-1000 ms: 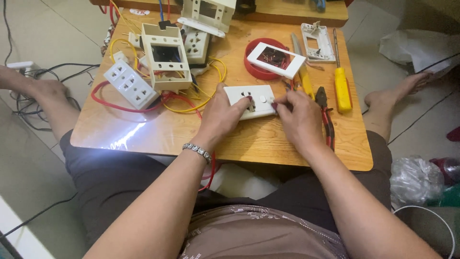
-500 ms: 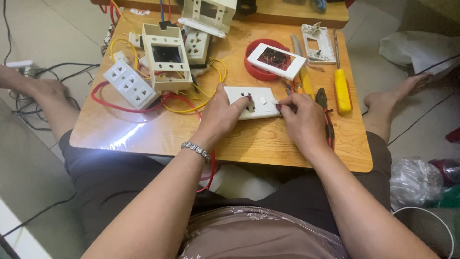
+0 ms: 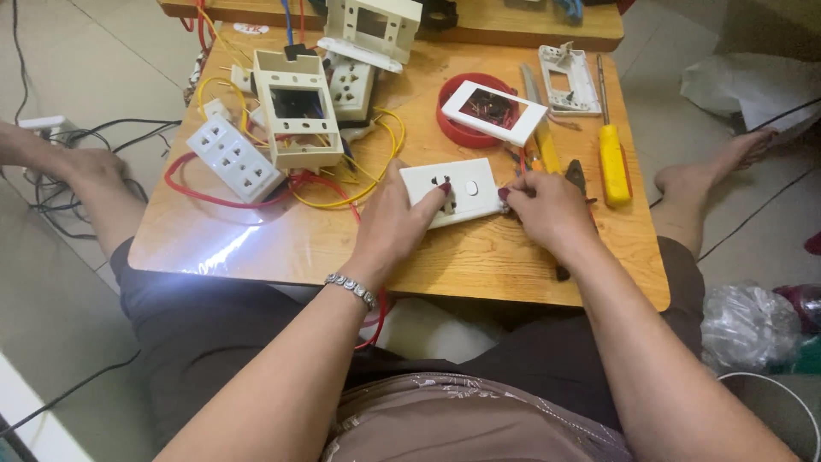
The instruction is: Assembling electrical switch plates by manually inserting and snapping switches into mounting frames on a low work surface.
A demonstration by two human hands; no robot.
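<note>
- A white socket-and-switch faceplate (image 3: 451, 192) is held flat on the low wooden table (image 3: 282, 244), near its front edge and roughly at its middle, between two bare hands.
- The left hand (image 3: 395, 221) is clamped on the plate's left end, one fingertip pressed onto the socket holes; a beaded bracelet (image 3: 351, 290) is worn on that wrist.
- The right hand (image 3: 547, 210) is closed on the plate's right edge — thumb and fingertips pinched against it.
- Just behind the plate, a red round tray (image 3: 453, 128) is seen, with a white rectangular frame (image 3: 493, 112) laid across it.
- A yellow-handled screwdriver (image 3: 612, 159) is laid to the right of the hands, well apart from the plate; dark pliers (image 3: 575, 175) are partly hidden under the right hand.
- To the left, a white multi-socket plate (image 3: 234, 158) and an open cream wall box (image 3: 297, 120) are set among red and yellow wires (image 3: 342, 195).
- Another cream box (image 3: 375, 28) is stood at the table's far edge.
</note>
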